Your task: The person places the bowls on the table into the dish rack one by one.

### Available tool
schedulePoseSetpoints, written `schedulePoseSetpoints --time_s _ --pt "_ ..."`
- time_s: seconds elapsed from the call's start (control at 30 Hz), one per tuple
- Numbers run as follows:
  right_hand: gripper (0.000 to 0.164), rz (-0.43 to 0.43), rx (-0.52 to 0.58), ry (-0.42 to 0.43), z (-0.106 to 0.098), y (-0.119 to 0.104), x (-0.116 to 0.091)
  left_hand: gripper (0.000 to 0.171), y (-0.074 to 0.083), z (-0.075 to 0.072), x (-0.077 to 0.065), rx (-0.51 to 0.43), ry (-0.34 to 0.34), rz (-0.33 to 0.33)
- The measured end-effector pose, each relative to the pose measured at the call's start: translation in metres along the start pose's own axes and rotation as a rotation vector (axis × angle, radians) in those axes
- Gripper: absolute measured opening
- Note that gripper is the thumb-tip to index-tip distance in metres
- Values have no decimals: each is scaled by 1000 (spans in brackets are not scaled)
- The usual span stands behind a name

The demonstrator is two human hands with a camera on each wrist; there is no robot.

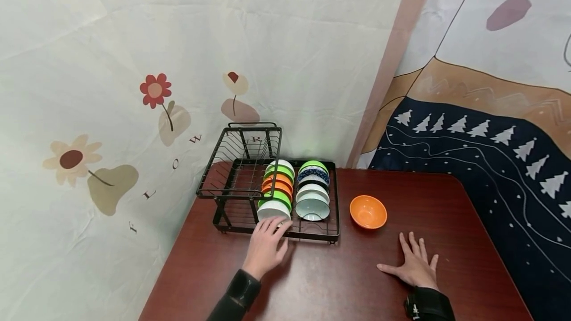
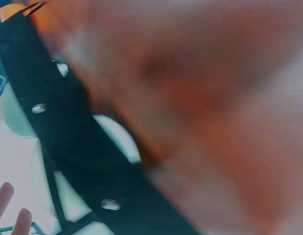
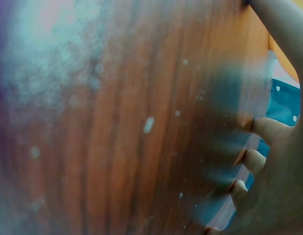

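Note:
In the head view, a white bowl (image 1: pixel 274 210) stands on edge at the front of the left row in a black dish rack (image 1: pixel 312 236). My left hand (image 1: pixel 266 244) is right at its lower rim, fingers extended over the edge and thumb apart from it. Part of the bowl is hidden behind those fingers. The left wrist view shows a few fingertips (image 2: pixel 21 223) near pale bowl surfaces. My right hand (image 1: pixel 416 262) rests on the table with its fingers spread, near an orange bowl (image 1: pixel 368 212) that sits upright to the right of the rack.
Behind the white bowl stand green and orange bowls (image 1: pixel 277 188). A second row, with a pale grey-blue bowl (image 1: pixel 312 209) in front, fills the rack's right side. An upper wire tier (image 1: pixel 243 193) covers the rack's left part. The reddish-brown table (image 1: pixel 330 281) meets a fabric backdrop (image 1: pixel 312 88).

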State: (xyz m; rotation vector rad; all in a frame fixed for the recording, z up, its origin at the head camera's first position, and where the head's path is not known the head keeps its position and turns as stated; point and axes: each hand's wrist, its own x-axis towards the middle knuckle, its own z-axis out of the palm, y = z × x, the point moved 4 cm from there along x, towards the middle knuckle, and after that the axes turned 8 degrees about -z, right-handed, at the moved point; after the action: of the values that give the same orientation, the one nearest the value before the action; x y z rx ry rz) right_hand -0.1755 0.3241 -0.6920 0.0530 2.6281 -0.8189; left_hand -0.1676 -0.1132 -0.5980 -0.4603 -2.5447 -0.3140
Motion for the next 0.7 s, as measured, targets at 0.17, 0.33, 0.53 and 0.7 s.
schedulePoseSetpoints --time_s 0.17,0.33,0.53,0.7 --pt "158 2 5 -6 1 2 2 52 -19 3 -37 14 -117 -119" --pt "159 14 6 -11 2 4 2 60 -35 13 -64 20 -277 -241" --pt "159 12 2 -5 1 4 1 72 -44 20 -84 -27 -435 -350" --pt "158 8 -7 -3 0 3 1 69 -42 19 -86 -41 -511 -384"
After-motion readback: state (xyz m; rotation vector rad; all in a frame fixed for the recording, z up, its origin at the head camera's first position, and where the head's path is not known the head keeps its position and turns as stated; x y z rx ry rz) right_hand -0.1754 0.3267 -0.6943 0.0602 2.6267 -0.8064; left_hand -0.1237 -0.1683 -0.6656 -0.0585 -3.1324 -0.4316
